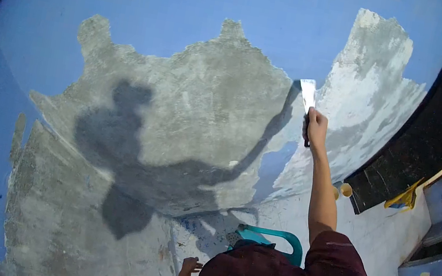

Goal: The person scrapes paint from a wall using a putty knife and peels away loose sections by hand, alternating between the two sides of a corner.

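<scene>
Scraper: the scraper (308, 92) stands nearly upright against the view of the wall, between the grey patch (229, 87) and the whitish patch (367, 74); whether its edge touches cannot be told.
Right hand: the right hand (316, 129) has its fingers wrapped around the dark handle; a loose wrap might let the blade twist if its edge catches.
Left hand: the left hand (191, 265) hangs low, fingers loosely bent and parted, nothing visible in them; it gives the tool no second support.
Blue paint: the blue paint (286, 15) has ragged borders; a blade corner dug in too steeply could gouge or lift more of it.
Shadow: the dark shadow (117, 133) covers part of the grey patch and could hide flaws there.
Teal plastic piece: the teal plastic piece (294, 243) sits close by the body; a careless step might knock it.
</scene>
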Available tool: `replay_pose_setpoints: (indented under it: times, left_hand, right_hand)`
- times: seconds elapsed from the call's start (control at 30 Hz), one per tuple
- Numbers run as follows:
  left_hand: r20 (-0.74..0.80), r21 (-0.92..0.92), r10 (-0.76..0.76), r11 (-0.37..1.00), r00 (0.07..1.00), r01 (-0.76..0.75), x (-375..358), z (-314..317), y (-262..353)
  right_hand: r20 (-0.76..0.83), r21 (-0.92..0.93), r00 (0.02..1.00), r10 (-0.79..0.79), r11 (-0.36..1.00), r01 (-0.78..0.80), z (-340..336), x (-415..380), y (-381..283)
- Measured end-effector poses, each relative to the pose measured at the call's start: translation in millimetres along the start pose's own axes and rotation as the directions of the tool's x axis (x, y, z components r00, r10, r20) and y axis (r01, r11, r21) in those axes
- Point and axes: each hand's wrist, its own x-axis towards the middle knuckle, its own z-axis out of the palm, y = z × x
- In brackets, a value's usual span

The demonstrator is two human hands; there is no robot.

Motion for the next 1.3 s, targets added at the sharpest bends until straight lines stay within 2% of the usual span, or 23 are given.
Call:
replay_pose_setpoints:
  times: [0.03, 0.07, 0.13, 0.2, 0.4, 0.47, 0.53, 0.57, 0.63, 0.67, 0.7, 0.73, 0.8, 0.87, 0.9, 0.93, 1.0, 1.03, 1.1, 1.17, 1.23, 1.27, 1.3]
  left_hand:
    - [0.095, -0.157, -0.042, 0.986, 0.995, 0.057, 28, 0, -14]
    - [0.107, -0.190, -0.061, 0.979, 0.992, 0.080, 33, 3, -14]
    - [0.120, -0.166, -0.062, 0.983, 0.991, 0.082, 36, 15, -9]
    - [0.147, -0.141, -0.046, 0.988, 0.988, 0.067, 39, 25, 0]
    - [0.197, -0.065, -0.019, 0.997, 0.980, 0.033, 45, 44, 8]
    - [0.195, -0.040, -0.024, 0.999, 0.980, 0.033, 47, 45, 3]
    - [0.187, -0.014, -0.039, 0.999, 0.982, 0.042, 46, 45, -5]
    - [0.172, 0.000, -0.038, 0.999, 0.984, 0.038, 45, 43, -8]
    - [0.156, 0.021, -0.062, 0.998, 0.986, 0.060, 44, 39, -18]
    - [0.149, 0.031, -0.070, 0.997, 0.986, 0.066, 43, 37, -22]
    - [0.136, 0.039, -0.085, 0.996, 0.987, 0.080, 40, 34, -28]
    - [0.128, 0.045, -0.093, 0.995, 0.987, 0.088, 39, 32, -33]
    - [0.106, 0.051, -0.107, 0.993, 0.989, 0.102, 36, 26, -44]
    - [0.083, 0.054, -0.107, 0.993, 0.991, 0.103, 32, 18, -54]
    - [0.066, 0.056, -0.096, 0.994, 0.993, 0.092, 30, 15, -57]
    - [0.050, 0.058, -0.089, 0.995, 0.995, 0.086, 27, 10, -63]
    - [0.021, 0.038, -0.078, 0.996, 0.997, 0.077, 26, 9, -69]
    - [0.006, 0.026, -0.075, 0.997, 0.997, 0.074, 25, 11, -70]
    - [-0.023, -0.015, -0.078, 0.997, 0.997, 0.077, 27, 15, -59]
    - [-0.035, -0.071, -0.168, 0.984, 0.985, 0.165, 26, 22, -33]
    - [0.110, -0.230, -0.060, 0.970, 0.992, 0.084, 25, 21, -16]
    - [0.084, 0.048, 0.119, 0.991, 0.989, -0.123, 52, 22, -32]
    - [0.110, -0.188, 0.040, 0.982, 0.993, -0.019, 50, 22, -30]
  right_hand:
    - [0.003, -0.054, 0.999, -0.040, 0.998, 0.040, 1, 9, -8]
    - [0.019, -0.044, 1.000, -0.019, 0.999, 0.019, 1, 20, -3]
    - [0.016, 0.010, 0.992, 0.126, 0.992, -0.126, 12, 19, -6]
    - [0.028, 0.086, 0.989, 0.148, 0.985, -0.149, 19, 21, 25]
    - [0.051, 0.059, 0.909, 0.415, 0.907, -0.417, 3, -34, 97]
    - [0.119, -0.018, 0.862, 0.493, 0.869, -0.495, -15, -69, 137]
    - [0.056, -0.227, 0.832, 0.552, 0.818, -0.528, -35, -115, 185]
    - [0.049, -0.220, 0.761, 0.647, 0.750, -0.624, -42, -137, 207]
    - [0.052, -0.130, 0.725, 0.687, 0.724, -0.677, -56, -195, 228]
    - [0.085, 0.003, 0.640, 0.764, 0.642, -0.767, -65, -222, 251]
    - [0.175, -0.035, 0.559, 0.811, 0.572, -0.819, -76, -247, 264]
    - [0.136, 0.048, 0.461, 0.877, 0.459, -0.887, -70, -271, 244]
    - [0.155, -0.004, 0.386, 0.909, 0.392, -0.920, -62, -309, 232]
    - [0.103, -0.104, 0.337, 0.936, 0.347, -0.932, -59, -340, 273]
    - [0.174, 0.118, 0.273, 0.946, 0.255, -0.960, -51, -345, 260]
    - [0.196, 0.083, 0.261, 0.945, 0.250, -0.965, -41, -341, 260]
    - [0.057, -0.062, 0.333, 0.941, 0.337, -0.940, -17, -326, 247]
    - [0.067, -0.067, 0.483, 0.873, 0.487, -0.871, -8, -316, 231]
    - [0.105, -0.133, 0.583, 0.806, 0.592, -0.795, 10, -283, 222]
    - [0.058, -0.193, 0.798, 0.600, 0.791, -0.581, 31, -248, 220]
    - [0.145, -0.072, 0.932, 0.331, 0.943, -0.324, 53, -208, 173]
    - [0.164, 0.005, 0.952, 0.258, 0.965, -0.262, 67, -191, 127]
    - [0.176, 0.085, 0.967, 0.184, 0.976, -0.201, 81, -175, 80]
